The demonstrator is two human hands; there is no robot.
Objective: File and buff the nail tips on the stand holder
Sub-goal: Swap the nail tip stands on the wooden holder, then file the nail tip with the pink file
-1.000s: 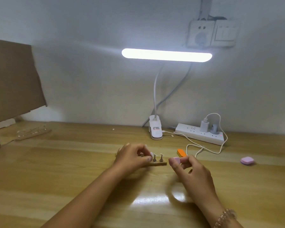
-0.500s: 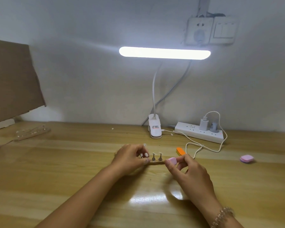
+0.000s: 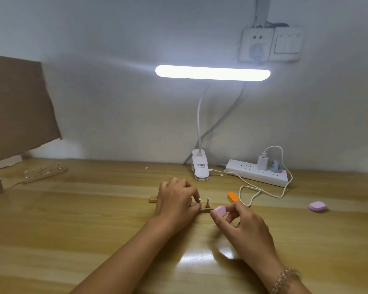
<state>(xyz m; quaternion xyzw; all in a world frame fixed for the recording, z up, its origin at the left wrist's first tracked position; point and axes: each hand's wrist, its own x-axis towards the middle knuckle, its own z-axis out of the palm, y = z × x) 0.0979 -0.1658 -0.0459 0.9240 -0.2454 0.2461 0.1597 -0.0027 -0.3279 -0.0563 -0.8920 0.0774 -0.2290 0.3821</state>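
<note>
A small wooden stand holder (image 3: 153,199) lies across the middle of the wooden table, most of it hidden under my left hand (image 3: 175,200). Small pegs carrying nail tips (image 3: 207,202) stick up from its right part. My left hand covers the holder, and its thumb and forefinger pinch one peg with its tip. My right hand (image 3: 240,223) is just right of the holder and pinches a small pink buffer block (image 3: 219,211) between thumb and fingers, close to the rightmost peg.
An orange file block (image 3: 233,196) lies behind my right hand, beside a white cable (image 3: 263,190). A second pink block (image 3: 317,206) lies far right. A clip lamp base (image 3: 200,167), a power strip (image 3: 257,172), another clear holder (image 3: 43,172) and cardboard (image 3: 17,107) stand farther back.
My right hand has brought the pink buffer block leftward, closer to the pegs. My left hand has stayed on the holder, its fingers shifting on a peg.
</note>
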